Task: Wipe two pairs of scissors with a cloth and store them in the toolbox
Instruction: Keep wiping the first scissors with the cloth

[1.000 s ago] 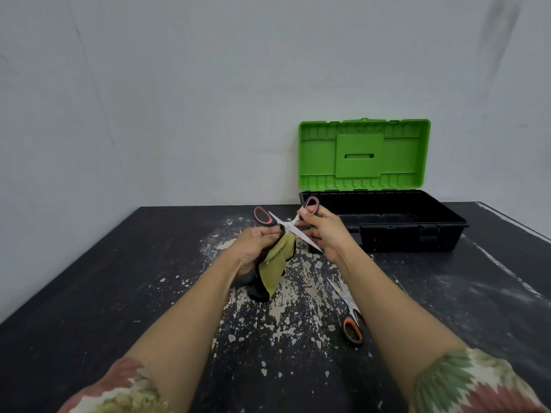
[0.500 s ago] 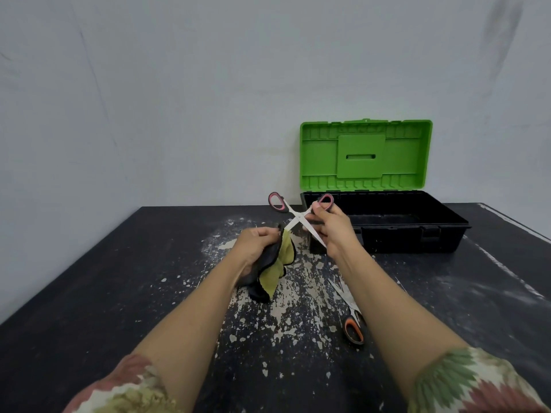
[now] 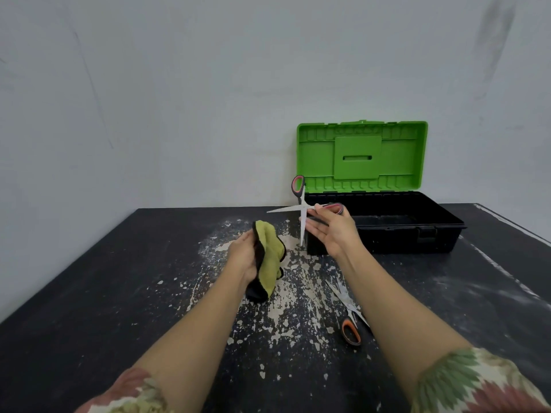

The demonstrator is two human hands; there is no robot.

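Since 0.5 s earlier, the red-handled scissors (image 3: 301,207), spread wide, have turned so 1 blade points down, and cloth (image 3: 268,257) and blades are now apart. Right hand (image 3: 334,231) holds 1 handle loop, fingers otherwise extended; left hand (image 3: 246,257) grips the cloth. Bare table (image 3: 89,293) lies leftward. Open toolbox (image 3: 384,222) stands just behind; orange-handled scissors (image 3: 347,315) lie under the right forearm.
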